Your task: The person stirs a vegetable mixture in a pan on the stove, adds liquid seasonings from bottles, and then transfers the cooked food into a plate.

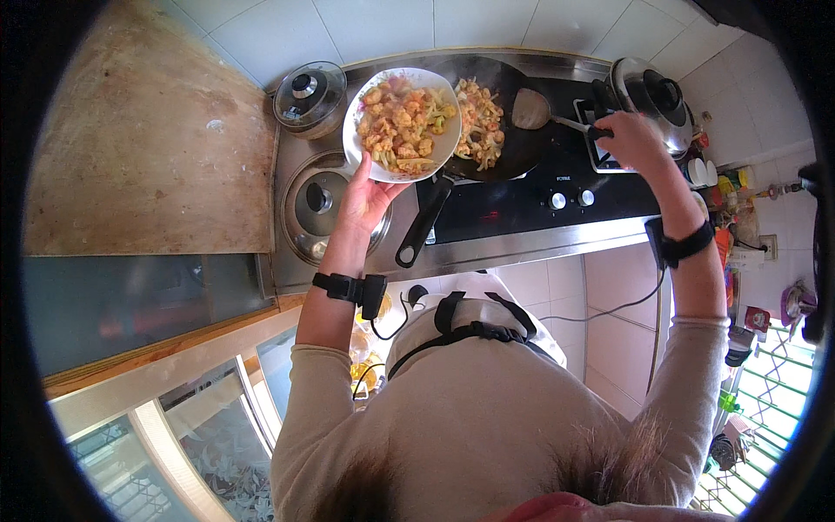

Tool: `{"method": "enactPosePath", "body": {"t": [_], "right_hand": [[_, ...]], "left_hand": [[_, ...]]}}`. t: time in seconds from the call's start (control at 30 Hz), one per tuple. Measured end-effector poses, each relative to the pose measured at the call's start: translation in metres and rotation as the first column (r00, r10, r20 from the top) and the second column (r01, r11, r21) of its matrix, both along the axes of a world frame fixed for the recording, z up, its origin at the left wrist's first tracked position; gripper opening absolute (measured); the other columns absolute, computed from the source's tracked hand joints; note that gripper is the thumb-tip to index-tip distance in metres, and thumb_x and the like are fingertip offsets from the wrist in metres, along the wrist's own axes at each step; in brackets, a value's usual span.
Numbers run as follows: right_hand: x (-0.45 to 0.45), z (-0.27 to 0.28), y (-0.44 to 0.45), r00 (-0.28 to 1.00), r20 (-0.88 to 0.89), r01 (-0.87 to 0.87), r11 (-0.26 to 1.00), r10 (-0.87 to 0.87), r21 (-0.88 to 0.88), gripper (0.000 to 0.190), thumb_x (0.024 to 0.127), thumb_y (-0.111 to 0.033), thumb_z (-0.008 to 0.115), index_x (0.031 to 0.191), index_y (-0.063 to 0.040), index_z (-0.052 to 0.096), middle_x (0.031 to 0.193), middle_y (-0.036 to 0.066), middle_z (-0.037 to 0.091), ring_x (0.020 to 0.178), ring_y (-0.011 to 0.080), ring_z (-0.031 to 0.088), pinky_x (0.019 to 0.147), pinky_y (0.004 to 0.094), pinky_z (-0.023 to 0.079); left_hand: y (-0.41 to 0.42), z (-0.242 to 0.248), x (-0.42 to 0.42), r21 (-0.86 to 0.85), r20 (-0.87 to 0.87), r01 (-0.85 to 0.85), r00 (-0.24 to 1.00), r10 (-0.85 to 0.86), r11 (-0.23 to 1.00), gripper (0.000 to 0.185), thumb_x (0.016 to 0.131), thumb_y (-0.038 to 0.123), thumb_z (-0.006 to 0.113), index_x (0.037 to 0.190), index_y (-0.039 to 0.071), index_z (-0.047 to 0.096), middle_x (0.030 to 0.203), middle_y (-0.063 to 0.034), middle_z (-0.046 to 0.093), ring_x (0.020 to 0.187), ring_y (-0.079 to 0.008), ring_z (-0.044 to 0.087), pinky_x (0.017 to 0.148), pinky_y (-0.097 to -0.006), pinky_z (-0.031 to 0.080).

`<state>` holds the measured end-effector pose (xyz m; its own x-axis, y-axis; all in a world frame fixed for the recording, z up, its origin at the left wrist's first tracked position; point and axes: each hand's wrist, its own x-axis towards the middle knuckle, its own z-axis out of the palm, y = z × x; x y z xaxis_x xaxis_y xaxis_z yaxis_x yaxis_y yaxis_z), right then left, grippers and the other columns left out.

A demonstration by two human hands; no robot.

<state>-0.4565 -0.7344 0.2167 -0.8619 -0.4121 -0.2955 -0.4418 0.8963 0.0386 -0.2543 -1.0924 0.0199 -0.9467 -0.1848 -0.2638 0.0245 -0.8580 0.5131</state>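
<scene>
My left hand (366, 201) grips the near rim of a white floral plate (353, 134), thumb on top and fingers underneath. Cooked cauliflower pieces (398, 121) in reddish sauce cover most of the plate. It overlaps the left side of a dark wok (522, 150), hiding part of it. More cauliflower (481, 127) lies in the wok's left half. In my right hand (629, 140) is the black handle of a metal spatula (531, 109); its blade is over the wok's right side, and I cannot tell whether it touches the metal. The wok's black handle (425, 222) points toward me.
The wok sits on a black gas cooktop (509, 212) with two knobs. A lidded pot (652, 104) stands at the right. To the left are a glass-lidded pot (310, 98) and a steel pan with glass lid (306, 209). A worn wooden board (153, 143) rises at far left.
</scene>
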Motion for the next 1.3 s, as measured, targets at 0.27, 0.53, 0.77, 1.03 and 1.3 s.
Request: {"method": "enactPosePath", "body": {"t": [0.27,0.53,0.77,1.03,1.3], "right_hand": [[-0.068,-0.059,0.017,0.86,0.477,0.291,0.943,-0.183,-0.163,0.041,0.092,-0.021,0.061,0.133,-0.016,0.059,0.067,0.007,0.064,0.049,0.0112,0.054,0.044,0.024,0.046],[-0.015,-0.143,0.012,0.848,0.509,0.427,0.762,-0.15,-0.487,0.034,0.094,-0.026,0.065,0.125,-0.014,0.066,0.071,0.004,0.063,0.055,0.0101,0.055,0.047,0.021,0.041],[0.01,-0.095,0.042,0.917,0.377,0.341,0.753,-0.132,-0.563,0.033,0.094,-0.023,0.065,0.124,-0.012,0.067,0.071,0.004,0.065,0.054,0.0098,0.053,0.048,0.0215,0.041],[0.051,-0.024,0.041,0.914,0.363,0.374,0.715,-0.179,-0.59,0.034,0.092,-0.019,0.066,0.125,-0.009,0.066,0.064,0.002,0.059,0.052,0.0071,0.052,0.046,0.0202,0.039],[0.089,0.018,-0.026,0.966,0.255,0.174,0.825,-0.037,-0.538,0.033,0.092,-0.023,0.064,0.122,-0.011,0.068,0.064,0.004,0.061,0.053,0.008,0.054,0.05,0.0232,0.043]], "left_hand": [[0.003,0.016,0.008,-0.071,0.046,-0.04,0.998,0.043,0.997,0.07,0.097,0.041,0.054,0.148,0.004,0.022,0.148,-0.0183,0.036,0.136,-0.0359,0.039,0.11,-0.055,0.038],[0.002,0.021,0.007,-0.103,0.064,-0.057,0.996,0.064,0.993,0.067,0.098,0.04,0.053,0.146,0.003,0.026,0.146,-0.0181,0.039,0.131,-0.0357,0.044,0.105,-0.0556,0.043],[-0.008,0.007,0.002,-0.055,0.078,-0.034,0.996,0.038,0.998,0.067,0.097,0.038,0.056,0.145,0.002,0.028,0.144,-0.0182,0.042,0.13,-0.0359,0.046,0.105,-0.056,0.043],[-0.014,0.0,-0.005,-0.064,0.064,0.041,0.997,-0.036,0.997,0.064,0.094,0.035,0.062,0.141,0.001,0.035,0.137,-0.0204,0.049,0.125,-0.0362,0.051,0.102,-0.0564,0.046],[-0.003,0.008,-0.02,-0.067,0.026,0.15,0.989,-0.148,0.986,0.062,0.091,0.035,0.067,0.134,-0.001,0.041,0.13,-0.0199,0.053,0.121,-0.0364,0.055,0.098,-0.0574,0.049]]}}
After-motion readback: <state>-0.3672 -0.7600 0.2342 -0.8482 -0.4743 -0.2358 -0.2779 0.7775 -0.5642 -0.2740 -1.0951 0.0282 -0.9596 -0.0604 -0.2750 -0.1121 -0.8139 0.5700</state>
